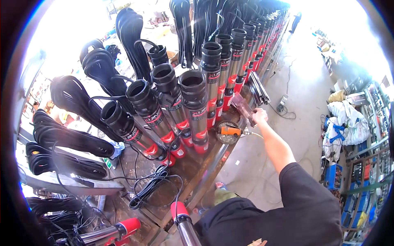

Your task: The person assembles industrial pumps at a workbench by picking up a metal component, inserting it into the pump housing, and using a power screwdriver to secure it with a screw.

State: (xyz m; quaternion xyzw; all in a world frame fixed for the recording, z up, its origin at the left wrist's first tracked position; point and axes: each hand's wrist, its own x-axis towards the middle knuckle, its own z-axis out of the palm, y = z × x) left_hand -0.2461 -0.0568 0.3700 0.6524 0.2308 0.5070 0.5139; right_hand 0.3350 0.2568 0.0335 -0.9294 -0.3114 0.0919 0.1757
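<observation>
My right hand (259,116) reaches out over the bench edge, fingers closed around the near end of a reddish, see-through flat plastic piece (243,106); its exact kind is unclear. Just below it, an orange air tool (229,130) with a thin hose lies across a round bowl (222,138) of small metal parts. A bundle of thin metal strips (258,91) lies beyond the hand. To its left stand upright submersible pumps, the nearest a steel pump (196,110) with a black top and red base. My left hand does not show.
Coiled black cables (98,69) hang behind the pumps, and a loose cable coil (150,190) lies on the bench (188,166). A pump (182,221) with a red end juts in at the bottom. Shelving with blue bins (333,176) stands right; a person (295,22) is far off.
</observation>
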